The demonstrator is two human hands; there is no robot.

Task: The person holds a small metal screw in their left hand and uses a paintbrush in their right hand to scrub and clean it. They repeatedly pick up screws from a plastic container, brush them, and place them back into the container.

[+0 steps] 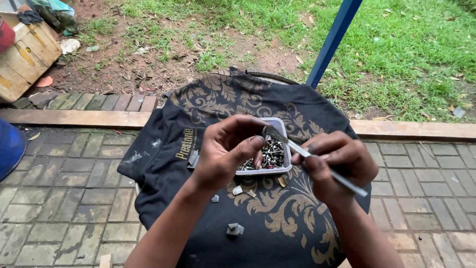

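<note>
The right hand (334, 166) pinches a thin metal tool (317, 161), tip at the tray (277, 124) rim, mid-frame. The left hand (228, 149) curls over the screws (271, 153), possibly pinching one. Scraps (234, 229) dot the cloth (208, 104) below; open paving (64, 198) lies left.

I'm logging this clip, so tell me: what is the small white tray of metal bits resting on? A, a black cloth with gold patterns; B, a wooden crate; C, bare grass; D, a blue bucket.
A: the white tray sits on the black cloth with gold scrollwork, under the left hand and beside the right hand, which holds a thin metal tool.
</note>
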